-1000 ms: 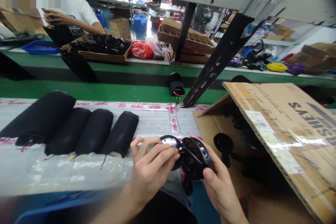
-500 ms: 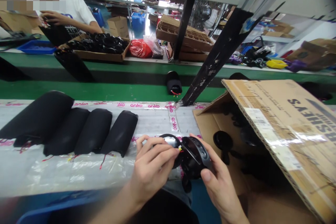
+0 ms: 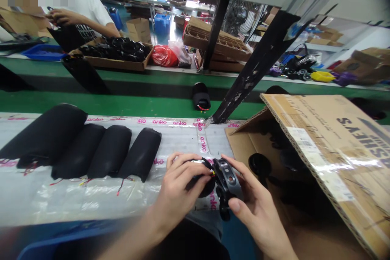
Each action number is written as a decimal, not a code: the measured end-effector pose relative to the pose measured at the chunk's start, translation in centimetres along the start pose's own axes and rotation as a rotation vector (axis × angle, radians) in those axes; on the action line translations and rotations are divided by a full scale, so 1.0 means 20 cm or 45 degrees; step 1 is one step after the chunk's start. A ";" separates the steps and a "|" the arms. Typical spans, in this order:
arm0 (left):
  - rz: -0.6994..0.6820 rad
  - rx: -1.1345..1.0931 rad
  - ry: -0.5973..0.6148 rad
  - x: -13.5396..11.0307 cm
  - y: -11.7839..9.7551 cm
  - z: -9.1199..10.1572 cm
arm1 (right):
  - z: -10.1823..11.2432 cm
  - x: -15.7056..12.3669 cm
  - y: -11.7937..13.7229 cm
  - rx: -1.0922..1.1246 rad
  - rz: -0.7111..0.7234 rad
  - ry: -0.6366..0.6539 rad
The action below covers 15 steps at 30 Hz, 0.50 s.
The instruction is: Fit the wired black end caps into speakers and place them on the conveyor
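Note:
My right hand [image 3: 258, 207] grips a black round plastic housing with a grey curved button panel [image 3: 230, 178]. The thumb presses its near side and the fingers lie behind it. My left hand [image 3: 185, 183] is closed at the housing's left side, its thumb and fingertips pinching a thin wire with a small yellow connector [image 3: 213, 173]. A black loop, like a cable or band, arches over those fingers. Another dark round part [image 3: 207, 187] shows below the left fingers, partly hidden. A small black piece [image 3: 224, 211] hangs under the housing.
Several black fabric-covered cylinders [image 3: 140, 154] with loose wires lie left on the plastic-covered bench [image 3: 176, 142]. An open cardboard box [image 3: 323, 130] holding black parts stands right. One cylinder [image 3: 201, 96] lies on the green surface beyond, near a slanted black post [image 3: 252, 69]. A co-worker [image 3: 91, 12] works opposite.
The housing has turned in my right hand, so its button panel faces me more. My left hand has moved slightly right, bringing the connector against the housing's edge.

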<state>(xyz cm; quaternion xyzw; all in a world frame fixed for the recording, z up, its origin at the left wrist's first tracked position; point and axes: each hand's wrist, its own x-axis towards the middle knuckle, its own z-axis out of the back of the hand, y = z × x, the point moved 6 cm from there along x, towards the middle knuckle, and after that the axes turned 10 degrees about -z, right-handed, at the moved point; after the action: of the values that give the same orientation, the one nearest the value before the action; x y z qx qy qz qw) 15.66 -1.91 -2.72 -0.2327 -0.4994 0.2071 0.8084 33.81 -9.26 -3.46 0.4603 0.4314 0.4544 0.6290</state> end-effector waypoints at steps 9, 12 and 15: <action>-0.005 -0.191 -0.021 0.03 0.02 -0.01 | 0.03 0.02 0.02 -0.208 0.054 0.123; 0.043 -0.205 -0.065 0.03 0.04 0.00 | 0.04 0.03 0.02 -0.235 0.071 0.214; -0.004 -0.158 -0.075 0.02 0.03 0.00 | 0.05 0.02 0.03 -0.297 0.068 0.217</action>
<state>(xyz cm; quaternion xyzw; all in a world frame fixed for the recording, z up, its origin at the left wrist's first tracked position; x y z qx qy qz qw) 15.80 -1.17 -2.76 -0.2752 -0.5352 0.1812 0.7778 34.74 -8.93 -2.79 0.3551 0.4151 0.5555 0.6269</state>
